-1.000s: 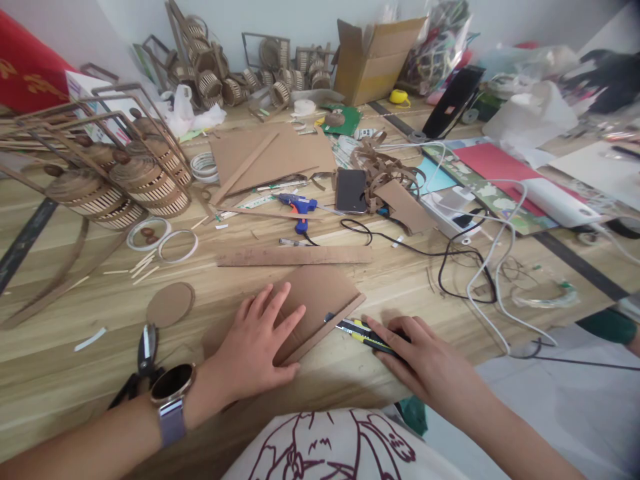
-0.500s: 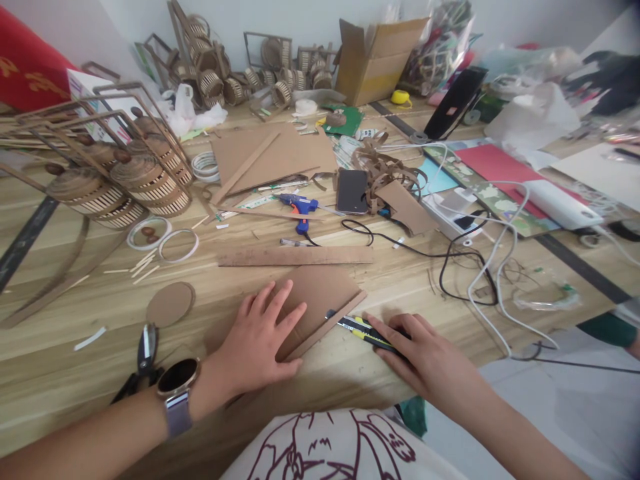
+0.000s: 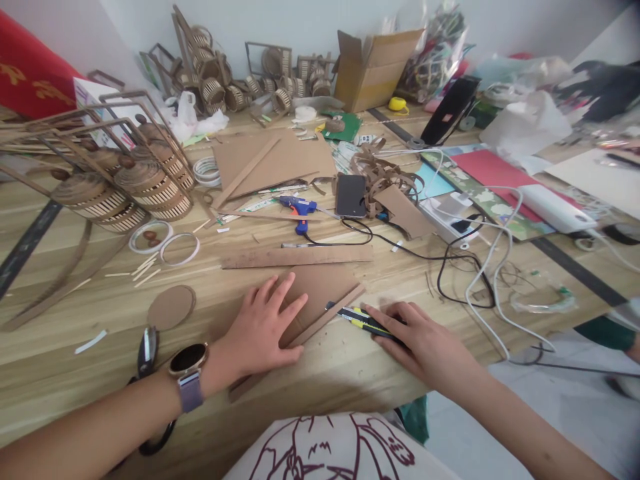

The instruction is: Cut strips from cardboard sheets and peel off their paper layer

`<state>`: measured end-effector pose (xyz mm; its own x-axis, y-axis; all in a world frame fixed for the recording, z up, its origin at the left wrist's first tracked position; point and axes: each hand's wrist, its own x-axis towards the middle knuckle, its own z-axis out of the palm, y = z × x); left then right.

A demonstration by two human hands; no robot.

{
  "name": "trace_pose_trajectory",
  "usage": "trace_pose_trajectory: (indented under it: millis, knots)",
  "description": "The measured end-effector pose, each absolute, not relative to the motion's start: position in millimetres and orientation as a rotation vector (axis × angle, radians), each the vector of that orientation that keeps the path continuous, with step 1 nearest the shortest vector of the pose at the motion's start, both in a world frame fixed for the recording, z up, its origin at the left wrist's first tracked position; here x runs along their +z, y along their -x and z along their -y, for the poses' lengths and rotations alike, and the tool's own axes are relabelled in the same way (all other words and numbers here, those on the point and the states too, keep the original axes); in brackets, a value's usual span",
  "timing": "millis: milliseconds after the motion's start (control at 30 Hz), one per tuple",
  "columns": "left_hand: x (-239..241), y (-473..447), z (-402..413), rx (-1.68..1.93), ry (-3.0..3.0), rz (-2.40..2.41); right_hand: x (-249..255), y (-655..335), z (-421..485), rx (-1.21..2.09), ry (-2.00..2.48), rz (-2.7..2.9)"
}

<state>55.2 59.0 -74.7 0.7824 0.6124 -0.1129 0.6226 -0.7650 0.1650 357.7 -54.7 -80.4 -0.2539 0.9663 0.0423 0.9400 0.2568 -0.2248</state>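
Observation:
My left hand (image 3: 260, 330) lies flat with spread fingers on a brown cardboard sheet (image 3: 325, 287) near the table's front edge. A narrow cardboard strip (image 3: 330, 315) runs along the sheet's right side. My right hand (image 3: 417, 337) is closed round a yellow and black utility knife (image 3: 357, 317). The knife's tip sits against the strip's edge. A watch is on my left wrist.
A long cardboard ruler-like strip (image 3: 297, 257) lies just beyond the sheet. Scissors (image 3: 147, 347) and a cardboard disc (image 3: 171, 307) are to the left. A blue glue gun (image 3: 299, 208), a phone (image 3: 350, 195), cables (image 3: 465, 267) and woven baskets (image 3: 135, 183) crowd the wooden table (image 3: 60, 360).
The view has shifted slightly. My left hand stays flat on the cardboard, and my right hand with the knife has edged a little along the strip.

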Motion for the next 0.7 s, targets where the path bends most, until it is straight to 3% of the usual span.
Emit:
trace_pose_trajectory:
  millis: [500, 700]
  knots:
    - [-76.0, -74.8, -65.4, -0.03, -2.763, -1.125, -70.0, -374.2, 10.7, 0.312, 1.842, 2.315]
    - [-85.5, -70.3, -91.0, 0.143, -2.946, -0.567, -67.9, -373.3, 10.1, 0.322, 1.848, 2.318]
